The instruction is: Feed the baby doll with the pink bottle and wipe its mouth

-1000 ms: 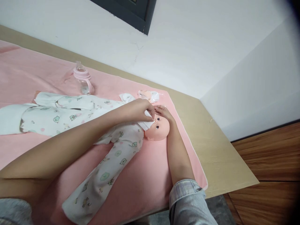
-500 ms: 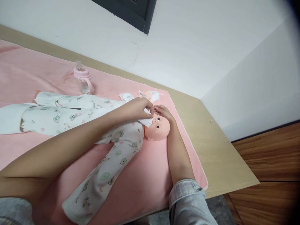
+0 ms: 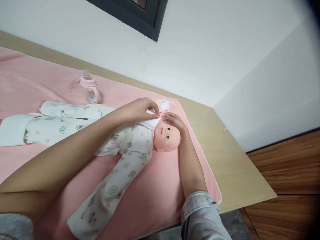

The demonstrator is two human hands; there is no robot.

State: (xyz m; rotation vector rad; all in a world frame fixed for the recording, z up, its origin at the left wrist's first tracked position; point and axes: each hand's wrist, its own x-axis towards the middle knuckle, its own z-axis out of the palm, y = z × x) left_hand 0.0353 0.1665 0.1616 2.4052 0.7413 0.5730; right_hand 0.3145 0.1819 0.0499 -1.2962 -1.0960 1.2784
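Note:
A baby doll (image 3: 168, 136) lies on its back on a pink blanket (image 3: 155, 186), dressed in a white printed sleepsuit (image 3: 120, 156) with one sleeve stretched toward me. My left hand (image 3: 140, 109) pinches the sleepsuit's white collar beside the doll's cheek. Resting on the far side of the doll's head, my right hand (image 3: 175, 120) has its fingers laid flat.
A pink baby bottle (image 3: 89, 86) stands on the blanket near the wall. More printed white clothing (image 3: 50, 121) lies to the left. A small plastic-wrapped item (image 3: 162, 104) sits behind the doll's head. The wooden table (image 3: 232, 166) ends close on the right, above a wood floor.
My left hand has drawn the white collar away from the doll's mouth, toward its cheek. The face is now uncovered. My right hand has stayed on the head.

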